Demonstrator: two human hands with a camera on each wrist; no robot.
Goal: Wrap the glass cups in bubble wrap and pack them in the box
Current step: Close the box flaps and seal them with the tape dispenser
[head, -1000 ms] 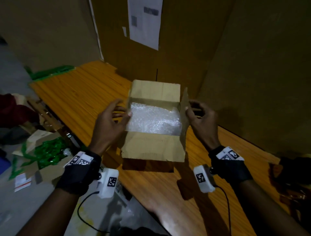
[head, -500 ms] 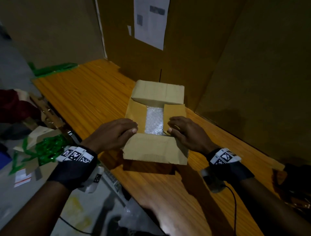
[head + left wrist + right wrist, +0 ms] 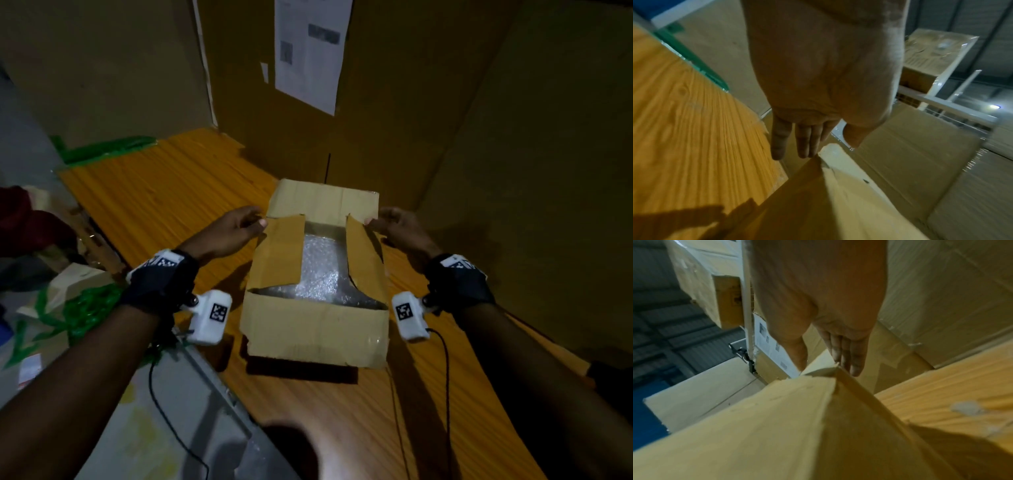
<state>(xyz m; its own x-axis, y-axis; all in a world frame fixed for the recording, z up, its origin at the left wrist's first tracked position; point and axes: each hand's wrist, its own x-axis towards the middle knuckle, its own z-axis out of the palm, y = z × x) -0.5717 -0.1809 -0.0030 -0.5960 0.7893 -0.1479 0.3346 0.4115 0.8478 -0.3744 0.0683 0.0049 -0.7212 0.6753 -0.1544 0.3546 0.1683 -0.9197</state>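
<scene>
The cardboard box (image 3: 315,332) stands on the wooden table (image 3: 164,205). Its two side flaps are folded inward, its near flap hangs down in front, and its far flap (image 3: 325,200) tilts back. Bubble wrap (image 3: 318,270) shows in the gap between the side flaps; any glass cups beneath it are hidden. My left hand (image 3: 255,217) is at the box's far left corner, thumb on the flap edge, fingers straight behind it (image 3: 807,146). At the far right corner my right hand (image 3: 376,217) does the same, thumb and straight fingers either side of the corner (image 3: 824,366).
Tall cardboard cartons (image 3: 376,120) wall in the table at the back and right, one with a white paper label (image 3: 308,51). Green plastic strapping (image 3: 85,308) and cardboard scraps lie on the floor to the left. A bubble-wrap piece (image 3: 253,459) lies at the near table edge.
Both hands have left the folded side flaps and moved forward to the box's far corners. The side flaps stay folded in over the bubble wrap.
</scene>
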